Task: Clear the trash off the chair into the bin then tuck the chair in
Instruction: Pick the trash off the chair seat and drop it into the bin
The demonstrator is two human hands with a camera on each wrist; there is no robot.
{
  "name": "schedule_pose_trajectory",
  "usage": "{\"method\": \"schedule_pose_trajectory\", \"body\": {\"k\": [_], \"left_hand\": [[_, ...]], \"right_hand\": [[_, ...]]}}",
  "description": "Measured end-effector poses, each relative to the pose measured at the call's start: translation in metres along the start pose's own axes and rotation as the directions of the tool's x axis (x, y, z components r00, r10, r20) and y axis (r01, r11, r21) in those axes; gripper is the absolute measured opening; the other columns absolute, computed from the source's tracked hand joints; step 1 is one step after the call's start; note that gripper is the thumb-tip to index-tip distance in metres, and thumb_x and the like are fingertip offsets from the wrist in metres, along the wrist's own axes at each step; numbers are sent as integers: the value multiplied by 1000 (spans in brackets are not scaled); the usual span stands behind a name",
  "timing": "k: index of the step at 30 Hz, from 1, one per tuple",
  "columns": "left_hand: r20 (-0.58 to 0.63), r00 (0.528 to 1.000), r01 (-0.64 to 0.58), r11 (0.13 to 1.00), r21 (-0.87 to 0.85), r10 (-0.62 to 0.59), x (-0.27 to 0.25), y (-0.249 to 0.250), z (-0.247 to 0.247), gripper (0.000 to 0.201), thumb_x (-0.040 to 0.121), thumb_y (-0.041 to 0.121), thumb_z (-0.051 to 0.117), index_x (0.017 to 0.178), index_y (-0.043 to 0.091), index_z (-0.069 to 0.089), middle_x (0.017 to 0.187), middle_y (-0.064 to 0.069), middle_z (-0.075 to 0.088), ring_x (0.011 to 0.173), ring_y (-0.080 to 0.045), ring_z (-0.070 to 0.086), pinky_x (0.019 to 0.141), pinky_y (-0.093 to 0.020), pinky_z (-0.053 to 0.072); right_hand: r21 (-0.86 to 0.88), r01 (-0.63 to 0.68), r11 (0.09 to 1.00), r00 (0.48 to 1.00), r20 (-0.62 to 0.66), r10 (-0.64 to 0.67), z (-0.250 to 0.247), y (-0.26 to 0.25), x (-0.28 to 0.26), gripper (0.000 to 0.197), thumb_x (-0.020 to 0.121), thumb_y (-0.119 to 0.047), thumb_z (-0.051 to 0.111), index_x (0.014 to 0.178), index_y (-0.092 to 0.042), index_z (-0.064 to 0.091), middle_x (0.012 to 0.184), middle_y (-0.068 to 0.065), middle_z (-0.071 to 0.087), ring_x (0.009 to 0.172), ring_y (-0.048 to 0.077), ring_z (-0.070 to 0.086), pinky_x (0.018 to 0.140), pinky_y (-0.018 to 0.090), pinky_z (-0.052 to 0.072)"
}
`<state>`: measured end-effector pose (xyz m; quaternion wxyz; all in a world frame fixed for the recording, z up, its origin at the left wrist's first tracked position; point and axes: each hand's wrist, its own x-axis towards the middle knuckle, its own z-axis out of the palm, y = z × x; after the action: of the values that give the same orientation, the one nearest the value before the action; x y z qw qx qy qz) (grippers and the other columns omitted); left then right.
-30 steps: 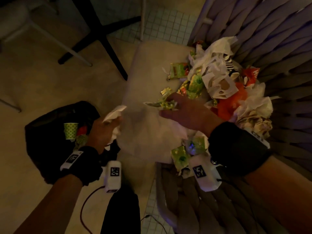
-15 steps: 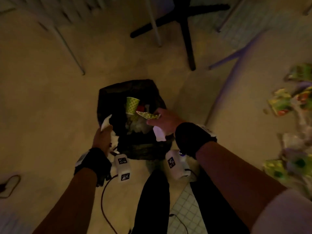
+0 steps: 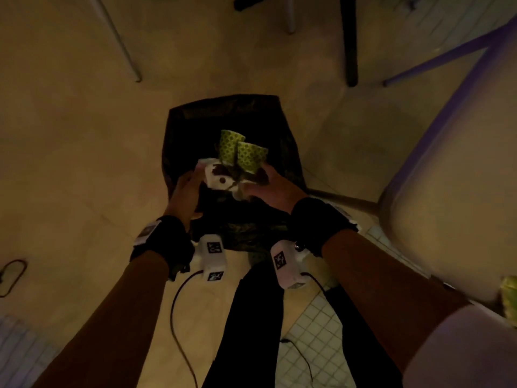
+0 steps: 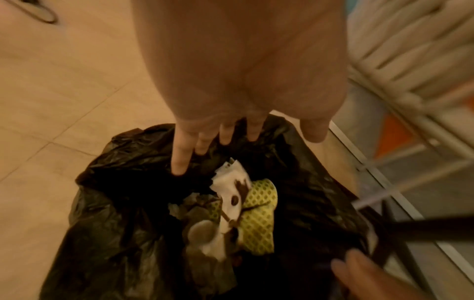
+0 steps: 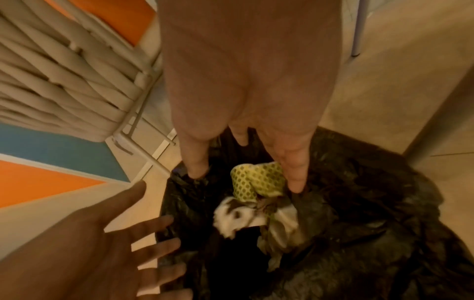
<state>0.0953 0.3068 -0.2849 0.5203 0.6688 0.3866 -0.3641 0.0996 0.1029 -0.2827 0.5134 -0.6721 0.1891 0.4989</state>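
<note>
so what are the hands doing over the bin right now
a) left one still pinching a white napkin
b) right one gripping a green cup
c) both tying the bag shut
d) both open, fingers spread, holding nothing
d: both wrist views show straight, spread fingers with nothing in them. The left hand and right hand hover over the black-lined bin, where the white paper and green patterned cups already lie loose inside.

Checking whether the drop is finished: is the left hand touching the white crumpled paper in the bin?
Apart. The left wrist view shows the left hand with straight fingers above the bin, dark liner visible between its fingertips and the white crumpled paper.
</note>
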Motion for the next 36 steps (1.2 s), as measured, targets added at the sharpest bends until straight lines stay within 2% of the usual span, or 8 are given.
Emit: {"method": "schedule_pose_trajectory", "body": {"k": [5,9,12,16,22,28,32,36], "left_hand": [[21,965,-258,933,252,261,-27,23,60,54,86,54,55,130,24,48,131,-3,51,118,-25,52,100,-44,41],[173,855,-508,718,476,490,-64,67,154,42,87,43,57,123,21,53,118,-11,56,109,-31,55,96,-47,46],[344,755,-646,542,538,559,-95,96,237,54,79,45,52,120,11,56,125,-17,53,118,-32,49,104,-41,40],[534,587,-785,268,558,609,-123,118,339,63,68,50,43,117,14,59,119,-14,56,110,-35,52,97,-39,42],[621,535,-767,22,641,573,-147,127,426,66,76,18,63,137,22,40,142,-9,34,125,-35,34,100,-48,37],[597,455,-758,-65,649,660,-147,153,465,60,77,7,53,134,20,43,146,-11,32,129,-35,31,97,-49,38],[722,444,-780,-169,603,531,-138,185,499,65,85,25,58,143,26,30,158,-6,13,140,-32,17,103,-52,31],[724,577,-722,-179,668,377,-137,199,538,100,72,68,60,149,37,4,161,-1,0,146,-30,6,111,-61,15]], "right_hand": [[-45,-42,998,999,-33,41,-53,5,-64,62,92,-33,57,144,-13,31,143,13,43,121,32,51,99,38,47],[70,32,997,984,-179,-19,-131,18,-131,40,91,-22,59,126,-5,52,105,7,56,79,13,54,64,21,44],[-82,65,995,834,-543,-99,-201,49,-180,19,81,-13,65,100,-13,64,90,7,61,82,21,58,65,26,39],[-176,-40,984,590,-798,-118,-280,100,-217,40,73,-10,66,112,-11,57,108,21,58,100,36,56,84,34,43],[-372,-219,902,692,-711,-125,-313,135,-208,66,73,-34,68,134,-31,42,141,16,34,126,41,35,100,48,41],[-448,-148,882,715,-664,-218,-313,143,-221,28,86,-5,47,111,-3,58,122,24,54,120,38,43,95,41,36],[-206,7,978,750,-646,-141,-317,151,-232,28,92,-5,43,120,-3,46,117,25,58,107,39,56,73,36,38],[-48,50,998,761,-645,-69,-321,162,-235,54,93,-16,48,142,-13,26,122,20,61,110,38,59,84,40,46]]}}
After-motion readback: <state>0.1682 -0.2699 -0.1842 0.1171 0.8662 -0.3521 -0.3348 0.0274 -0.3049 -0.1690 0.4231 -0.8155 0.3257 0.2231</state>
